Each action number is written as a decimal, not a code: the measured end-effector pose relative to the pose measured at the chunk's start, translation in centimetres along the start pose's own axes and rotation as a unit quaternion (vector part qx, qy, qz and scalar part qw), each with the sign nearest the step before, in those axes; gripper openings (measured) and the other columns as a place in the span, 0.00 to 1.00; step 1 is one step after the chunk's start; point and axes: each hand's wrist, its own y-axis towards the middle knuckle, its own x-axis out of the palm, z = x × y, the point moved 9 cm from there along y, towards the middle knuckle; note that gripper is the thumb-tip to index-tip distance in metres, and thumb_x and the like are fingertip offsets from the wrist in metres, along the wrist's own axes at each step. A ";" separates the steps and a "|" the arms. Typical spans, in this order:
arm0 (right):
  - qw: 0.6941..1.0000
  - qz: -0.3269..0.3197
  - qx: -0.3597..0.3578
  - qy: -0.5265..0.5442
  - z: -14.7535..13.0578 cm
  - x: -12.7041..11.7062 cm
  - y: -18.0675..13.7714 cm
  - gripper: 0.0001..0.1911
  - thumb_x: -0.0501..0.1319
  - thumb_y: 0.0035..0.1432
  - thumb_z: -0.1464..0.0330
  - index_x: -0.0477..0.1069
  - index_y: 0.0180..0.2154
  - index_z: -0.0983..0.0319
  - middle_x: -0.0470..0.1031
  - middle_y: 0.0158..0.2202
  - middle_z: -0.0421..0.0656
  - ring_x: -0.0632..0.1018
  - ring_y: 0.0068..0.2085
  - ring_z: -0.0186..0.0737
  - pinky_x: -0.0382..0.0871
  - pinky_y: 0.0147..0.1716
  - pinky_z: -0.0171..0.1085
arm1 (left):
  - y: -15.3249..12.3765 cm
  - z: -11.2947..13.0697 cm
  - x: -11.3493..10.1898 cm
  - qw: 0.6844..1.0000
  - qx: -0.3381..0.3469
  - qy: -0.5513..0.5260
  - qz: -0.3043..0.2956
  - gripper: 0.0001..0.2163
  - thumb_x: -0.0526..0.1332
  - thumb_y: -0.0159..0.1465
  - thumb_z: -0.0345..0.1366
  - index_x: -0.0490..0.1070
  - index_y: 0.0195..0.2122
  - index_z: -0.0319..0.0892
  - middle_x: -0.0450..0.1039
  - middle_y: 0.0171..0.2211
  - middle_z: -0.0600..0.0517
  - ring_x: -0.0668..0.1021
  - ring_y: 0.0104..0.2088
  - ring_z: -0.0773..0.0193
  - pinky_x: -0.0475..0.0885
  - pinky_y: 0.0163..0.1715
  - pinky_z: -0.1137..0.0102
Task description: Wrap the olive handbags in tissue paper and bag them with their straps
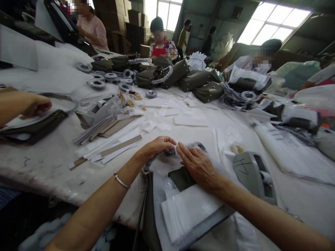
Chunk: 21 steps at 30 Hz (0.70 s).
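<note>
An olive-dark handbag (pixel 151 212) stands at the table's near edge, with a white sheet and folded white plastic (pixel 192 209) over its side. Its arched handle (pixel 199 145) is wrapped in clear plastic film. My left hand (pixel 159 144) pinches the top of this handle, fingertips bent together. Against it, from the other side, lies my right hand (pixel 197 165), its fingers pressed together over the handle. A small white bit shows between the two hands' fingertips. The right thumb is hidden.
A grey tape dispenser (pixel 252 176) sits at right. Card strips (pixel 120 146) and tags lie left. Another person's hand (pixel 39 106) hovers over a dark bag (pixel 36 127). Handbags (pixel 172 75) and wrapped coils (pixel 96 83) are piled at the back, with co-workers behind.
</note>
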 end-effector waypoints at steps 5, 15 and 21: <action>0.996 -0.018 0.087 0.006 0.3 0.8 1.0 0.34 0.66 0.57 0.74 0.60 0.64 0.65 0.62 0.65 0.57 0.74 0.53 0.59 0.69 0.49 0.56 | 0.3 0.0 -0.3 1.000 0.009 0.000 0.013 0.18 0.69 0.48 0.39 0.74 0.39 0.38 0.72 0.26 0.55 0.71 0.26 0.69 0.64 0.27 0.74; 0.902 0.100 0.382 0.175 10.9 -7.9 -10.3 0.18 0.58 0.63 0.59 0.76 0.50 0.57 0.78 0.52 0.47 0.77 0.54 0.51 0.68 0.55 0.49 | 0.9 -0.9 -1.3 0.998 -0.027 -0.041 0.034 0.15 0.69 0.45 0.39 0.75 0.32 0.36 0.76 0.28 0.50 0.73 0.24 0.69 0.67 0.25 0.74; 0.794 -0.005 0.605 0.064 16.6 -10.0 -28.2 0.17 0.60 0.55 0.56 0.81 0.37 0.58 0.82 0.40 0.50 0.81 0.41 0.54 0.73 0.41 0.46 | 0.8 -0.6 -1.2 0.998 -0.038 -0.035 0.044 0.14 0.70 0.46 0.39 0.74 0.31 0.37 0.75 0.24 0.51 0.72 0.21 0.68 0.67 0.21 0.74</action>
